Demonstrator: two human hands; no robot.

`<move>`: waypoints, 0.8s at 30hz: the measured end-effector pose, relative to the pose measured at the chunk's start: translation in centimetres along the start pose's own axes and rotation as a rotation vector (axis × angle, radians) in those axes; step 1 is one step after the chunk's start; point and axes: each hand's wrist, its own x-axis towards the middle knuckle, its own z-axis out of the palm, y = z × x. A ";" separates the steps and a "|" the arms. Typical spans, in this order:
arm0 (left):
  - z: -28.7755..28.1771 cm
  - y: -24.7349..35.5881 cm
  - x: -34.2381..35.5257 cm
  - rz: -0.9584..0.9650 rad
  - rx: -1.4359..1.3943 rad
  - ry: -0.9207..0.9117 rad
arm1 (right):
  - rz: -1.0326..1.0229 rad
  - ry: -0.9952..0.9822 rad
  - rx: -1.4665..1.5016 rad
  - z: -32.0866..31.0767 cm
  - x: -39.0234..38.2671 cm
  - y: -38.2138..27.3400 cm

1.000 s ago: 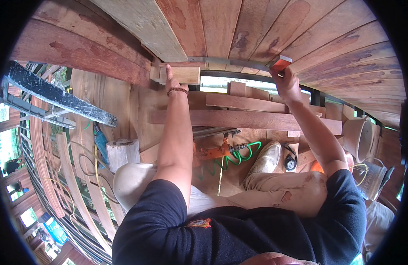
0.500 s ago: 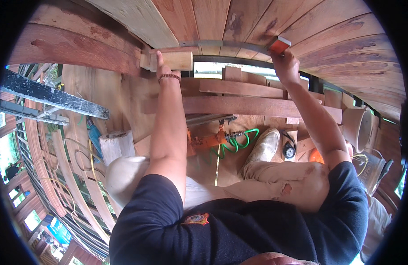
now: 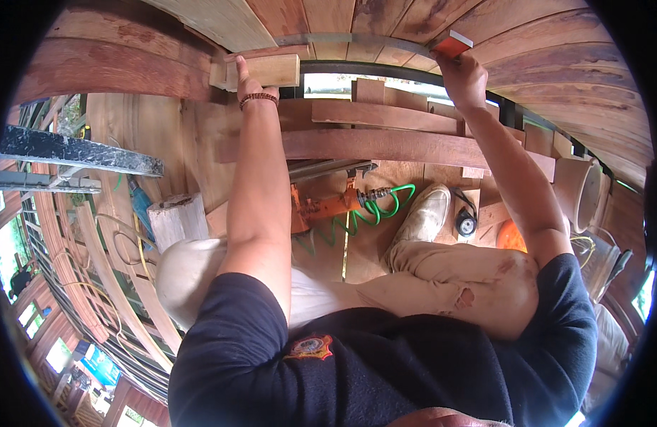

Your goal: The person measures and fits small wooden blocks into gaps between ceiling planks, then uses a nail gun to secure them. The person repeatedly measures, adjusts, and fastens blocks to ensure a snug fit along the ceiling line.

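At the upper left, my left hand (image 3: 251, 85) grips a pale wooden block (image 3: 279, 70) with its thumb up over the face. The block rests against the lower part of the board wall (image 3: 387, 18), beside a thin reddish wood strip. Farther right, my right hand (image 3: 466, 80) has its fingers around an orange block-shaped tool (image 3: 454, 45) with a light edge, held at the boards. From near that tool a narrow grey strip (image 3: 335, 38) runs left across the boards toward the wooden block. I cannot tell whether the strip belongs to the tool.
Below my hands lie long reddish planks (image 3: 392, 146). An orange power tool (image 3: 320, 206) with a coiled green hose sits between my legs, near a black round device (image 3: 466, 224). A dark beam (image 3: 79, 151) juts in at left, above a teal tool (image 3: 140, 206). A pale bucket (image 3: 577, 188) stands at right.
The whole view has shifted, so walls, planks and hands sit higher in the picture. Both hands keep their holds, and neither has clearly moved along the boards.
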 end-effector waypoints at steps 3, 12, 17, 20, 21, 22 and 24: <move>0.1 -0.2 0.0 -0.008 0.006 0.010 | 0.006 0.060 0.031 0.4 -0.2 0.2; -0.3 -0.3 0.6 -0.001 -0.001 -0.018 | 0.008 0.074 -0.015 0.8 0.1 0.7; 0.1 -0.2 0.2 -0.012 -0.005 0.013 | 0.008 0.060 -0.009 0.9 0.1 1.0; -0.5 -0.2 0.6 0.009 -0.034 -0.001 | -0.030 0.055 -0.005 0.8 0.1 0.2; -0.3 -0.2 0.4 0.003 -0.035 -0.004 | -0.046 0.055 -0.003 0.8 0.0 0.3; -0.2 -0.2 0.2 -0.002 -0.034 -0.007 | -0.074 0.063 -0.062 0.9 0.2 0.7; 0.1 -0.3 -0.2 0.015 -0.016 0.001 | -0.060 0.040 -0.066 0.5 0.0 0.7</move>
